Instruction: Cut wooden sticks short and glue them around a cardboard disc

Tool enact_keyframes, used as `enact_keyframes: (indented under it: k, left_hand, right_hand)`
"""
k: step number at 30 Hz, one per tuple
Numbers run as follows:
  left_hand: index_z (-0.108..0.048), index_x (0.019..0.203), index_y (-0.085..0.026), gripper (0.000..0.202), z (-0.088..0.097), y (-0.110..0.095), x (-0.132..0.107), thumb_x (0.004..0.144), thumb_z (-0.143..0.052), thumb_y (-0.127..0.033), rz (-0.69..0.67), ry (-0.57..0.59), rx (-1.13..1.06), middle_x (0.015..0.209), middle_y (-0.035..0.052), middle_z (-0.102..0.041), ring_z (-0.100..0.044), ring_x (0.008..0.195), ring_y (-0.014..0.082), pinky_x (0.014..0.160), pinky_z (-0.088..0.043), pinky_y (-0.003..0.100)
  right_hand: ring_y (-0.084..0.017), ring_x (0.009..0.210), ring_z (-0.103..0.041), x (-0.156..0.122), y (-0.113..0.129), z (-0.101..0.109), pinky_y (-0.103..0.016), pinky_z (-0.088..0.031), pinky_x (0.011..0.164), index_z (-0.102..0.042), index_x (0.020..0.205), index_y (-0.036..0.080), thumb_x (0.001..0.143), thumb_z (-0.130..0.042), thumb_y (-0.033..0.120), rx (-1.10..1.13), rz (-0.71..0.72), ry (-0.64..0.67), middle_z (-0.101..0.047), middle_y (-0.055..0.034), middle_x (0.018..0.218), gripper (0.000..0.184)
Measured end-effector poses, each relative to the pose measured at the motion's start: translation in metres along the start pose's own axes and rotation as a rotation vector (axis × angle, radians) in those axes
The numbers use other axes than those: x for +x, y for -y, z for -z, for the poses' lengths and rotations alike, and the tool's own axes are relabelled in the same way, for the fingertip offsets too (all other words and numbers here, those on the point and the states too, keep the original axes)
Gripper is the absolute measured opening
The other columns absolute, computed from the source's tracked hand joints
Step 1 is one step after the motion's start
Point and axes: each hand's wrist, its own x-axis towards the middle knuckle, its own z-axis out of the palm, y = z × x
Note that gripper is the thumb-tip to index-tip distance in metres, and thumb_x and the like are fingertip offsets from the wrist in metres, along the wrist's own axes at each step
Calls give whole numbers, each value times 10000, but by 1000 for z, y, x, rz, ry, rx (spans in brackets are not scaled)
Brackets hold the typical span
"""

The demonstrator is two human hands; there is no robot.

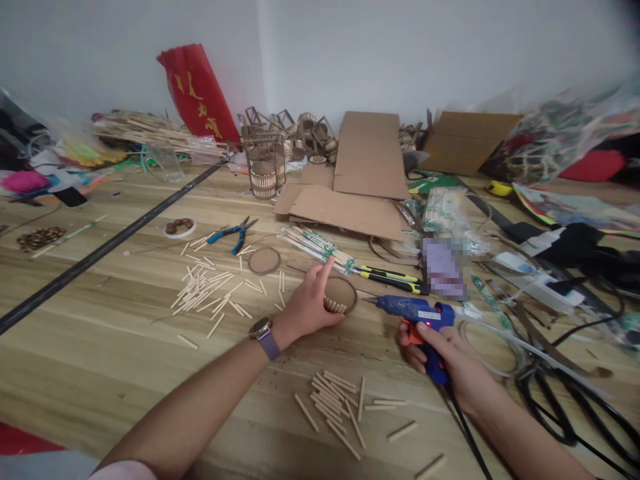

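My left hand [306,305], with a watch on the wrist, rests on the wooden floor and pinches the near rim of a round brown cardboard ring [345,291] that has short wooden sticks glued upright along its edge. My right hand [450,363] grips a blue hot glue gun [417,315] by its handle, nozzle pointing left toward the ring, a little apart from it. A loose pile of short cut sticks [336,399] lies between my forearms. More cut sticks [210,290] are scattered to the left of my left hand.
Blue-handled pliers [234,233], a second cardboard disc [264,261], a pack of chopsticks [315,245] and a yellow-black tool [393,278] lie beyond the ring. Cardboard sheets [367,157] and finished stick baskets [264,175] stand at the back. Cables and large scissors [570,407] clutter the right.
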Motion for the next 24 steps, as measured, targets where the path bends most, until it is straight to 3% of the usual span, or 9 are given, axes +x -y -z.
enact_keyframes:
  k: [5, 10, 14, 24]
  left_hand:
    - [-80, 1492, -237, 1157, -1, 2, 0, 589, -801, -179, -21, 0, -38, 1433, 157, -367, -406, 1299, 327, 1070, -363, 457]
    - [-66, 1493, -205, 1156, -3, 6, 0, 597, -796, -179, -36, 4, -73, 1485, 173, -326, -402, 1310, 318, 1086, -341, 457]
    - [-96, 1492, -180, 1150, -4, 7, 0, 585, -803, -195, -28, -14, -58, 1425, 177, -407, -419, 1285, 325, 1083, -334, 467]
    - [-105, 1493, -169, 1140, -5, 8, 0, 589, -798, -213, -33, -28, -14, 1402, 175, -421, -398, 1277, 340, 1055, -352, 486]
  right_hand:
    - [-113, 454, -421, 0, -6, 3, -250, -316, 446, -625, 661, 161, 756, -561, 674, -406, 15, -66, -477, 20, 493, 526]
    - [-158, 469, -493, -1, -3, -4, -270, -404, 446, -624, 613, 199, 756, -505, 663, -797, 130, -128, -552, 0, 488, 499]
    - [-219, 577, -601, -2, 2, -12, -322, -501, 555, -654, 655, 202, 760, -500, 612, -876, 217, -143, -677, -41, 600, 450]
    - [-266, 684, -669, -3, -1, -13, -345, -538, 636, -705, 774, 188, 794, -468, 578, -970, 205, -105, -740, -59, 714, 457]
